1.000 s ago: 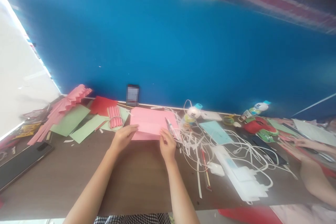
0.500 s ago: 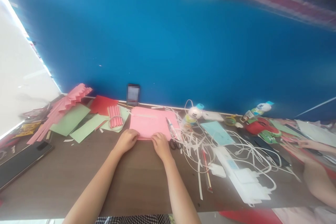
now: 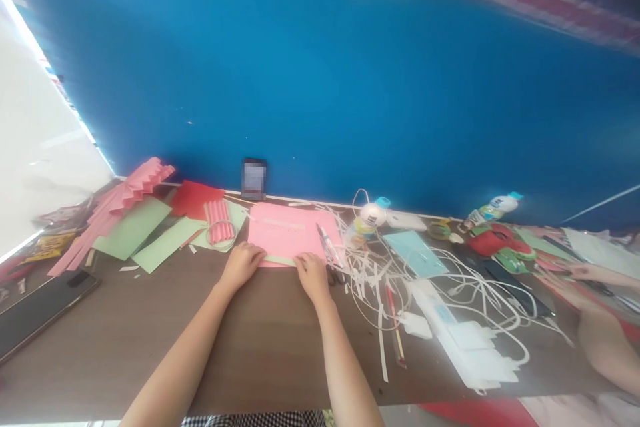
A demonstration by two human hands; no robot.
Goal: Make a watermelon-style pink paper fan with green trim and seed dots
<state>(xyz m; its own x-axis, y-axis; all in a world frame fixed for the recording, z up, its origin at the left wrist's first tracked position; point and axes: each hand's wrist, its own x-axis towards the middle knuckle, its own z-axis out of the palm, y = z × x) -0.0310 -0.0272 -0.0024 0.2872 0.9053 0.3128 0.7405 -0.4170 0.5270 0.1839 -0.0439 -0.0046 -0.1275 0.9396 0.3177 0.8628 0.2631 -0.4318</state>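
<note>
Paper of pink colour and rectangular shape (image 3: 287, 230) lies flat on the brown table (image 3: 165, 340), before the person. The left hand (image 3: 243, 268) and the right hand (image 3: 313, 275) both touch its near edge with bent fingers; whether they pinch it or only press, I cannot tell. Between them shows a narrow pale green strip (image 3: 279, 259). One slim white pen (image 3: 324, 238) rests upon the paper's right part.

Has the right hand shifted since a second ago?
Yes: the right hand has shifted slightly left, toward the left hand; its gap to the nearer blue-capped bottle, the fixed mark here, has widened.
</note>
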